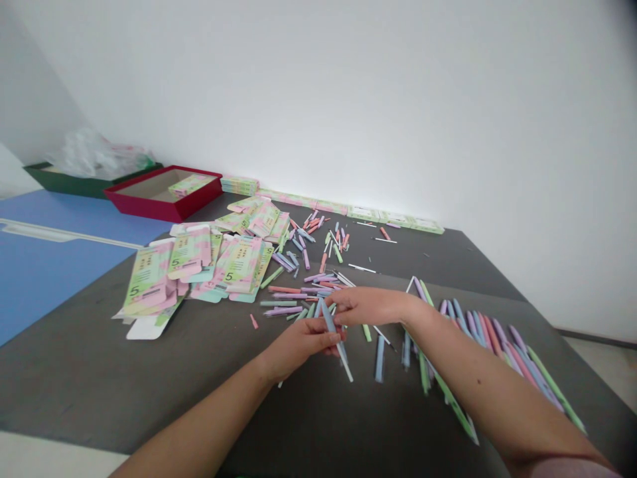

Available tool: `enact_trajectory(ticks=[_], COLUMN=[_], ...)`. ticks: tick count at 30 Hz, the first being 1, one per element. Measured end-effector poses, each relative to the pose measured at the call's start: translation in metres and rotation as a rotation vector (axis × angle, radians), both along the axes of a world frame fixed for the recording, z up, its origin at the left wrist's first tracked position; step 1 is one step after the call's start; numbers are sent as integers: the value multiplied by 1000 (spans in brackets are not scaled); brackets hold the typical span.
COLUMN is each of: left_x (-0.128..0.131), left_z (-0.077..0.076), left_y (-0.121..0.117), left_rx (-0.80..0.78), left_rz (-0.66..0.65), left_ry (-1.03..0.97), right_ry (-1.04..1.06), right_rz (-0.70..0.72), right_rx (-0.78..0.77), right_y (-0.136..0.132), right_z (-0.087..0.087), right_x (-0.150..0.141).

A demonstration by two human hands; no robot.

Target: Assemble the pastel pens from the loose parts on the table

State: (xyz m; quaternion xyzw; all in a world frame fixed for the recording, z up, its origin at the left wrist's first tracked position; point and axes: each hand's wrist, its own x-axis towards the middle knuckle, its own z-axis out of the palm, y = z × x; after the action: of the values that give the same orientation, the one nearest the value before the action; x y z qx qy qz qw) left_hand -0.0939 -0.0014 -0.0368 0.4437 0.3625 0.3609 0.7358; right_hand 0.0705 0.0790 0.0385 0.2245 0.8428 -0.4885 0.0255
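Observation:
My left hand [303, 342] is closed around a bunch of pastel pens [334, 332], a blue one and a white refill sticking out toward me. My right hand [365, 305] reaches left across the dark grey table [149, 385], fingers curled down onto the loose pens [308, 289] scattered there in pink, purple, green and blue. More pens [478, 332] lie in a row under and beside my right forearm. Flat green-and-pink cartons [199, 265] marked with a 5 are heaped to the left.
A red tray [164, 192] with cartons inside stands at the back left, a dark green tray [74, 179] with clear plastic behind it. Filled cartons [348, 211] line the white wall. A blue surface [44, 259] adjoins the table's left.

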Motion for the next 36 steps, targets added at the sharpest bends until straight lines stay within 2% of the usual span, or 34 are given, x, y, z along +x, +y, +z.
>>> enact_trajectory(ticks=[4,8,13,15,18,22,26,29,36], left_x=[-2,-2,-3,-4,-5,-6,-5,-3,-2], left_z=[3,8,8,5,2,3,5,5,2], left_y=[1,2,4,4,5,6,6,5,5], left_rx=[35,76,113,122,110,60,26,43,67], left_rz=[29,31,117,148,180,205,226,188,110], left_ry=[1,2,51,58,39,-19,-69,-93,-61], right_ry=[46,139,220,195,221,314,427,509,549], right_rz=[-120,-256,-745,-874,-901,-917,-894,-917,-952], right_rx=[26,46,88,118,129,42,-250,-448,-513], right_y=[-10,-17,-35,-46,-61,-72,-77,-81,-83], right_z=[7,-3,-33,-42,-48,-52,-57,-60,-62], right_x=[2,8,14,14,11,6,1,-3,-10])
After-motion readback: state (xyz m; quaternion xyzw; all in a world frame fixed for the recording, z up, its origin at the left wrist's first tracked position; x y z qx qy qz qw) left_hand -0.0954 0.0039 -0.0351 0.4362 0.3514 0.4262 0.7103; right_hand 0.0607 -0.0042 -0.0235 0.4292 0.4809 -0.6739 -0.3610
